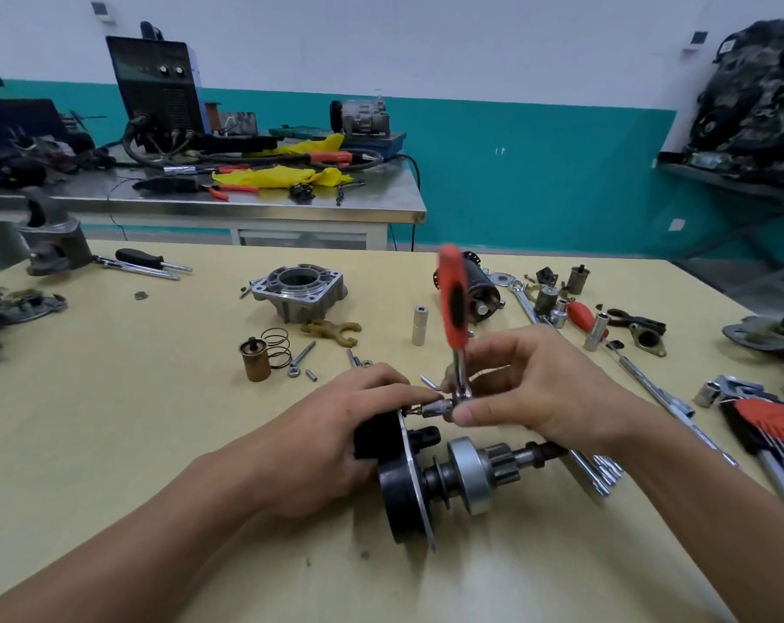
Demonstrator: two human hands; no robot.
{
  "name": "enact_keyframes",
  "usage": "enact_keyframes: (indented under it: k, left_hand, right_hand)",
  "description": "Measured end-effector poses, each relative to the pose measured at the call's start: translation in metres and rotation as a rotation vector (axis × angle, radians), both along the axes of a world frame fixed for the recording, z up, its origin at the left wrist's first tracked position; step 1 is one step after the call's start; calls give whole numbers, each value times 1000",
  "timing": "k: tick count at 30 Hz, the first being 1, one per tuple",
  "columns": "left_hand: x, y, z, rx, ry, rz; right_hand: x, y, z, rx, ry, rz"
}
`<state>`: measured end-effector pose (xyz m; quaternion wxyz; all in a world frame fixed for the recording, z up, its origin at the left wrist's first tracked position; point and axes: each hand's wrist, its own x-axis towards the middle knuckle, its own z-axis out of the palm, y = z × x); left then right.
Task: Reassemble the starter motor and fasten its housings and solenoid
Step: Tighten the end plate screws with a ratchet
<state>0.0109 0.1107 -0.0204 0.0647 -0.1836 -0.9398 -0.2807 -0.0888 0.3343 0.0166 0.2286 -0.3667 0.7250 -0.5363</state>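
Two hands are meeting over the starter motor, which is lying on its side on the yellow worktop close to the person, its pinion gear and shaft pointing right. The left hand is gripping the black body at the motor's left end, fingers curled round it. The right hand is pinching the head of a ratchet between thumb and fingertips, its bit lying against the top of the motor's round metal plate; the red handle is standing upward and showing blurred. Farther back, an aluminium housing, a forked lever, a brown plunger beside a spring and a black cylindrical body are lying apart on the worktop.
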Motion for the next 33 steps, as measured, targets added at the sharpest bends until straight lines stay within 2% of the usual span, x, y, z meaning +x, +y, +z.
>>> enact_keyframes:
  k: [4,8,10,16,19,23,28,33]
  left_hand:
    - [0,1,2,-13,0,-4]
    - [1,1,1,-23,-10,12]
    - [0,2,1,-19,-10,6]
    - [0,2,1,-17,26,-15]
    - [0,2,1,-44,33,-4]
    - [0,3,2,-46,15,5]
    - [0,2,2,-35,4,-10]
    - [-1,1,-1,-54,44,-18]
  right_hand:
    - [-1,-1,1,12,30,12]
    - [-3,-12,1,92,-98,-104]
    - [-3,-12,-1,94,-106,-92]
    - [2,0,4,36,42,89]
    - [6,-8,5,40,6,12]
    - [5,-18,1,231,17,-139]
    - [5,-3,5,148,123,-23]
    - [6,-8,4,225,8,-32]
